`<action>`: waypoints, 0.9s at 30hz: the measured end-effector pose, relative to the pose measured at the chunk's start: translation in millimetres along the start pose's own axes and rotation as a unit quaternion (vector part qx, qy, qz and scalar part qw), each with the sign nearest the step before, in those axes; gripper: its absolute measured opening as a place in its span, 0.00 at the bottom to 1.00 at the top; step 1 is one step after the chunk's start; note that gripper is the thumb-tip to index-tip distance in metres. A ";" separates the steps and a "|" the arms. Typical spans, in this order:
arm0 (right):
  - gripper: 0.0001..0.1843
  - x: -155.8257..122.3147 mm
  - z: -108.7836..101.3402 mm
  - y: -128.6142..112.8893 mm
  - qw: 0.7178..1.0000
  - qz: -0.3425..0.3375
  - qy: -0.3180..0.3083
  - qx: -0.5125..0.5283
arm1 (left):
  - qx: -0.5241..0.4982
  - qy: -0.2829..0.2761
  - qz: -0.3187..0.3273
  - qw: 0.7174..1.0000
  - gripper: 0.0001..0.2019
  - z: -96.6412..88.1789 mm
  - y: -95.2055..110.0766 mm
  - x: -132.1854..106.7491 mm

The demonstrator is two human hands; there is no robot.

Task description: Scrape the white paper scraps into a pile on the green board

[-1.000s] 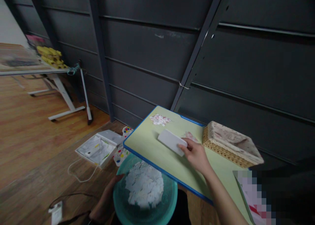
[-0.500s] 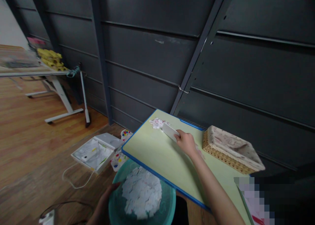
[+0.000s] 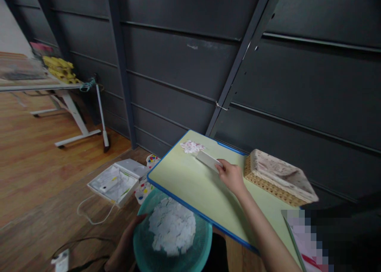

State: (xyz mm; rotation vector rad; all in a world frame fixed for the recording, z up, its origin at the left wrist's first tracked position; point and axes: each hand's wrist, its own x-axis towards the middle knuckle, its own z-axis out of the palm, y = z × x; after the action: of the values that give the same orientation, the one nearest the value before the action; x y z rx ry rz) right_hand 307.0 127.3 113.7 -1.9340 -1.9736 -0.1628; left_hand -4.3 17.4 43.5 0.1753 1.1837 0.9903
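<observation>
My right hand [image 3: 232, 177] pinches one end of a flat, white rectangular piece [image 3: 207, 159] above the pale yellow tabletop [image 3: 181, 179] with a blue edge. Just beyond the piece's far end lies a small pile of white and pinkish paper-like scraps [image 3: 192, 146]. Low in the view, my left hand [image 3: 135, 224] grips the left rim of a teal plastic basin [image 3: 204, 246], its fingers partly hidden. Inside the basin sits a heap of whitish flakes [image 3: 172, 226]. The basin is at the near edge of the table.
A woven basket [image 3: 274, 184] with a cloth lining stands on the table's right side. On the floor to the left are an open white box [image 3: 116, 182], a cable and a white power strip [image 3: 61, 261]. A dark panelled wall [image 3: 175, 58] rises behind the table.
My right hand has shifted slightly right with the white piece, away from the scraps. The left hand keeps its hold on the basin. The whole view has moved a little.
</observation>
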 end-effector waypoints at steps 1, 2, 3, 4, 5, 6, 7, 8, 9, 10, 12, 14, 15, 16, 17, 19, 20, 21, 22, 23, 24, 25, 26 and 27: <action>0.18 5.6 2.1 -3.0 1.000 0.004 -0.004 -0.009 | 0.002 -0.003 -0.002 1.000 0.08 0.5 0.0 -0.3; 0.18 10.4 4.1 -5.9 1.000 0.004 -0.011 -0.019 | 0.002 -0.004 -0.002 1.000 0.09 0.7 -0.1 -0.8; 0.18 14.1 5.7 -8.5 0.999 0.004 -0.019 -0.029 | 0.001 -0.004 0.001 1.000 0.09 0.5 -0.2 -1.3; 0.18 16.1 6.7 -10.5 0.999 0.000 -0.028 -0.037 | 0.001 -0.004 0.005 1.000 0.09 -0.2 -0.4 -1.9; 0.18 16.3 7.0 -11.6 0.998 -0.005 -0.034 -0.043 | 0.000 -0.004 0.007 1.000 0.09 -1.2 -0.6 -2.1; 0.17 14.7 6.3 -11.9 0.998 -0.015 -0.039 -0.046 | 0.000 -0.006 0.005 1.000 0.09 -2.6 -0.9 -2.1; 0.17 11.4 4.7 -11.5 0.998 -0.029 -0.043 -0.042 | -0.001 -0.010 0.005 1.000 0.09 -4.3 -1.3 -1.5; 0.17 6.5 2.3 -10.4 0.997 -0.047 -0.047 -0.032 | -0.002 -0.014 0.004 1.000 0.10 -6.2 -1.7 -0.4; 0.17 0.2 -0.9 -9.0 0.996 -0.066 -0.050 -0.015 | -0.004 -0.020 0.005 1.000 0.10 -8.1 -2.1 1.1; 0.17 -7.2 -4.5 -7.4 0.995 -0.085 -0.056 0.008 | -0.007 -0.025 0.005 1.000 0.11 -10.0 -2.5 2.9; 0.16 -25.2 -12.4 -4.7 0.990 -0.109 -0.066 0.060 | -0.012 -0.047 0.001 0.999 0.12 -12.9 -3.2 6.1; 0.16 -45.8 -19.8 -3.6 0.984 -0.119 -0.080 0.110 | -0.019 -0.071 -0.001 0.997 0.12 -14.0 -3.9 7.5; 0.16 -56.5 -23.0 -3.8 0.979 -0.124 -0.091 0.134 | -0.022 -0.076 0.007 0.997 0.11 -13.8 -4.4 7.4; 0.17 -67.1 -26.1 -4.4 0.975 -0.122 -0.096 0.159 | -0.024 -0.081 0.013 0.996 0.10 -13.2 -4.9 6.7; 0.17 -77.2 -28.9 -5.4 0.971 -0.120 -0.103 0.179 | -0.024 -0.083 0.018 0.996 0.08 -12.2 -5.4 5.6; 0.17 -94.7 -33.8 -8.2 0.967 -0.108 -0.106 0.206 | -0.018 -0.089 0.018 0.996 0.07 -9.5 -6.1 2.5; 0.16 -101.5 -35.8 -9.7 0.965 -0.101 -0.110 0.217 | -0.012 -0.089 0.015 0.996 0.07 -7.8 -6.3 0.8; 0.16 -106.9 -37.3 -11.2 0.963 -0.094 -0.115 0.226 | -0.005 -0.085 0.014 0.996 0.06 -6.1 -6.3 -0.9; 0.16 -110.9 -38.0 -12.4 0.961 -0.088 -0.119 0.234 | 0.002 -0.080 0.012 0.997 0.07 -4.4 -6.2 -2.4; 0.16 -113.5 -37.7 -13.3 0.961 -0.080 -0.116 0.239 | 0.008 -0.074 0.009 0.997 0.09 -2.9 -6.1 -3.6; 0.16 -114.8 -36.4 -13.8 0.962 -0.071 -0.105 0.242 | 0.010 -0.075 0.011 0.997 0.10 -1.6 -6.0 -4.4; 0.16 -115.1 -34.1 -13.9 0.965 -0.060 -0.085 0.241 | 0.009 -0.083 0.013 0.996 0.12 -0.8 -6.1 -4.8; 0.16 -114.6 -30.9 -13.7 0.969 -0.049 -0.058 0.234 | 0.007 -0.092 0.017 0.996 0.14 -0.3 -6.4 -4.6; 0.16 -113.7 -27.1 -13.5 0.974 -0.040 -0.029 0.222 | 0.006 -0.101 0.021 0.995 0.16 -0.3 -6.8 -4.1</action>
State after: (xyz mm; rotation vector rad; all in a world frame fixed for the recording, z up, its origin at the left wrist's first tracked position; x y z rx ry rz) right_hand 297.4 10.6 102.5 -1.5860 -1.9231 0.2957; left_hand -0.9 10.4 42.2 0.3049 1.0041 0.9779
